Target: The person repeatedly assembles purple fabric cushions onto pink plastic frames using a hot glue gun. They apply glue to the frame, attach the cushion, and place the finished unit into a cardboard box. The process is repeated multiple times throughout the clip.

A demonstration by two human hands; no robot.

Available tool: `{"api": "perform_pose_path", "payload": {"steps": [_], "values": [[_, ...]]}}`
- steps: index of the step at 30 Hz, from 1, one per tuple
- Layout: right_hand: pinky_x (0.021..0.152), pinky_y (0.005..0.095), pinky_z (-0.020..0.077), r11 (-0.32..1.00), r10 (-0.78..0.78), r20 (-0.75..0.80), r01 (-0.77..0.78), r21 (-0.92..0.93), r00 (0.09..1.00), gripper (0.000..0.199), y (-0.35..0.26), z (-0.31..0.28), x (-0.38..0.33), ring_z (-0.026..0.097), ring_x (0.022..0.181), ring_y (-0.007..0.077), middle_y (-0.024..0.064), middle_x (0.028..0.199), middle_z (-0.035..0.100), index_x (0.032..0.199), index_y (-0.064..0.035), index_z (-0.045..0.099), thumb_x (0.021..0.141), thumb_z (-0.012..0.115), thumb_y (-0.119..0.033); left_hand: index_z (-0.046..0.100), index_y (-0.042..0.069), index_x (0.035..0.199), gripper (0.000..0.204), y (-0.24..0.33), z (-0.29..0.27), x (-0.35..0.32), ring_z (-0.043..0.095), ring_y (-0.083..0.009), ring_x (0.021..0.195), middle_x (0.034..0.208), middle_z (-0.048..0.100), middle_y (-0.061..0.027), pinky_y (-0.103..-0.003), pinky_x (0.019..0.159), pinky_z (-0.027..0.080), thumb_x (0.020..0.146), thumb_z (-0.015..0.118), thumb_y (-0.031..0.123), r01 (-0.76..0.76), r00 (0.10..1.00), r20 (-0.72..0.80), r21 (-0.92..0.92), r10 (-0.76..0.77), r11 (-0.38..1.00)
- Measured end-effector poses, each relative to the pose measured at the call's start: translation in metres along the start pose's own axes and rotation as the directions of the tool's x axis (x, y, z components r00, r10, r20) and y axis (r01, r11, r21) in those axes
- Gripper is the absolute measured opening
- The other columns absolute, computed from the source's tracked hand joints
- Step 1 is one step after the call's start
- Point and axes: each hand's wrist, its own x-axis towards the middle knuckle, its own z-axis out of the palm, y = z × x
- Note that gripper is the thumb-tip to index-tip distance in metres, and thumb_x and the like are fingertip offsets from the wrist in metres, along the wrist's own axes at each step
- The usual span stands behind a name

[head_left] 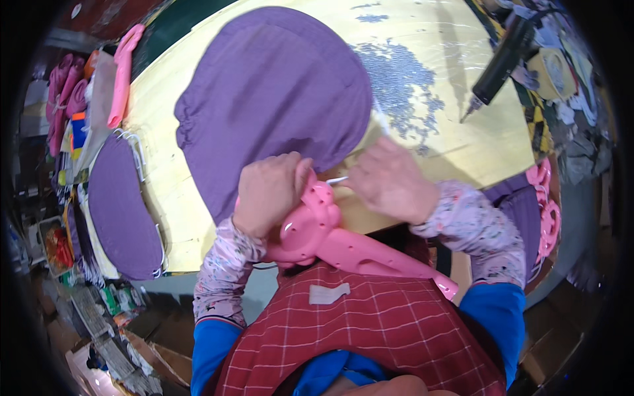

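A pink plastic part (370, 254) is held at the near edge of a pale yellow tabletop (482, 152), its long arm slanted down to the right in front of a red checked apron (264, 350). Its upper end is grasped by the left hand (272, 191), the fingers curled and the thumb bent over the plastic; whether the edge of the fabric is also caught in that grip cannot be told. A thin white cord (337, 180) is pinched in the right hand (393, 179), one stretch seen running toward the pink part and another toward the rim of a large purple fabric cover (271, 92). The cover is spread across the middle of the tabletop, its near edge reaching the left hand. Both forearms are clad in flowered sleeve covers (469, 224). A smaller purple fabric piece (125, 204), edged with white cords, is laid at the left, with a long pink piece (123, 76) placed above it by the table's edge. A black power screwdriver (505, 59) is seen at the upper right, tip pointed downward, beyond a worn grey patch (396, 72). More pink parts (549, 228) are gathered beside purple fabric at the right.
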Motion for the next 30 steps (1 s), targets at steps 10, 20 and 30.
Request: {"api": "perform_pose_path", "payload": {"steps": [10,20,30], "values": [[0.091,0.0397,0.0519,0.993,0.112,-0.113,-0.107,0.052,0.987,0.015,0.043,-0.019,-0.03,0.063,0.093,0.0261,0.0096,0.092,0.064,0.094,-0.0059,0.07,0.081,0.073,-0.013,0.064,0.008,0.084,0.019,0.003,0.029,0.062,0.063,-0.0293,0.073,0.078,0.063,-0.009,-0.042,0.064,0.049,0.096,0.058,0.022,-0.313,0.949,-0.039,0.024,0.314,0.949],[0.063,0.028,0.0506,0.573,0.812,-0.081,-0.762,0.302,0.578,0.01,0.073,-0.041,-0.097,0.065,0.068,0.0172,0.0092,0.082,0.065,0.09,0.0012,0.069,0.083,0.074,-0.003,0.071,0.008,0.093,0.015,0.099,0.09,0.152,0.061,-0.0276,0.093,0.09,0.063,-0.0072,-0.041,0.084,0.047,0.083,0.067,0.018,-0.538,0.832,-0.035,-0.298,0.554,0.789],[0.065,0.0337,0.0517,0.586,0.803,-0.022,-0.781,0.219,0.596,0.01,0.077,-0.048,-0.093,0.063,0.071,0.0236,0.008,0.079,0.063,0.086,-0.0058,0.067,0.081,0.074,-0.011,0.062,0.006,0.084,0.009,0.107,0.099,0.165,0.061,-0.0304,0.091,0.091,0.062,-0.0075,-0.044,0.081,0.047,0.084,0.065,0.015,-0.624,0.778,0.02,-0.09,0.628,0.776]]}}
